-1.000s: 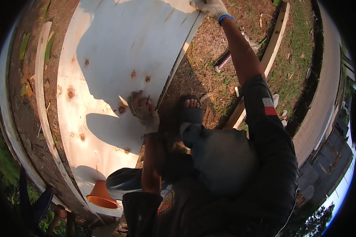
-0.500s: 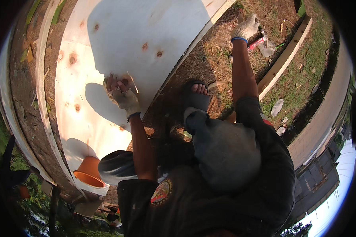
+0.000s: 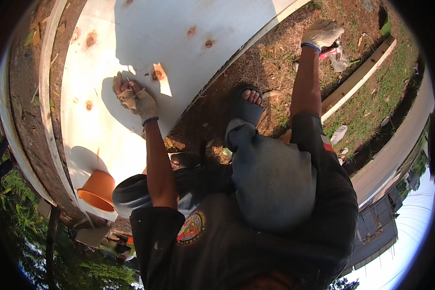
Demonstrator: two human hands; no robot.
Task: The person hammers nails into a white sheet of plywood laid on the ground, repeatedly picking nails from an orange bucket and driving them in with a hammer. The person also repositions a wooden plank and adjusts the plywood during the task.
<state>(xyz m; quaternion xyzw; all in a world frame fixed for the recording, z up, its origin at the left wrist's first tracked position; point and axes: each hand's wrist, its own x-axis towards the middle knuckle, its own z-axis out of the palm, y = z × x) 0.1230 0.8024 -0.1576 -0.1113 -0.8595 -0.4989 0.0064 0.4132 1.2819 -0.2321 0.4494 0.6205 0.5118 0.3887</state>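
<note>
My left hand (image 3: 136,100), in a pale knit glove with bare fingertips, hovers over or rests on a large plywood panel (image 3: 164,43); contact is unclear. Its fingers are pinched together around a thin, nail-like piece (image 3: 128,79). Beside it on the panel is a brown knot in a patch of sunlight. My right hand (image 3: 322,33), gloved with a blue cuff, is stretched out far right over the ground, beyond the panel's edge. Its fingers are curled closed; whatever they hold is hidden. Below that hand lie a red item (image 3: 328,53) and crumpled clear plastic (image 3: 340,62).
An orange bucket (image 3: 97,189) stands tilted in view at the panel's near left, by my knee. A long timber (image 3: 360,77) lies on the grass at right. Another wooden strip (image 3: 45,77) runs along the left. My sandalled foot (image 3: 249,104) is beside the panel's edge.
My left hand has shifted left and slightly nearer on the panel, its fingers now bunched around the thin piece. My right hand has moved right. The whole view has shifted a little.
</note>
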